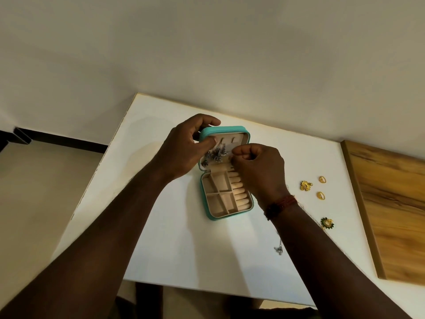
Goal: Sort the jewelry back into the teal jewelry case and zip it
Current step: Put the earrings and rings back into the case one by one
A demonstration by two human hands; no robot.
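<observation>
Two hands meet over the white table (174, 249), where the teal case (208, 210) lies open, its lid propped up on the far side and its divided tray on the near side. The left hand (187, 146) steadies the lid, its grip clamped on the far left corner, thumb on the lining. The right hand (259, 169) has its grip pinched together at the right edge of the silver earrings (215, 155) hanging against the lid lining, apparently on one of them.

Fixing these earrings into the lid looks like the step in hand, early in the task. The next move calls for releasing and reaching right. There the silver chain (279, 248), green-and-gold piece (327, 223), gold flower piece (305, 185) and gold rings (322, 179) lie apart from the case.
</observation>
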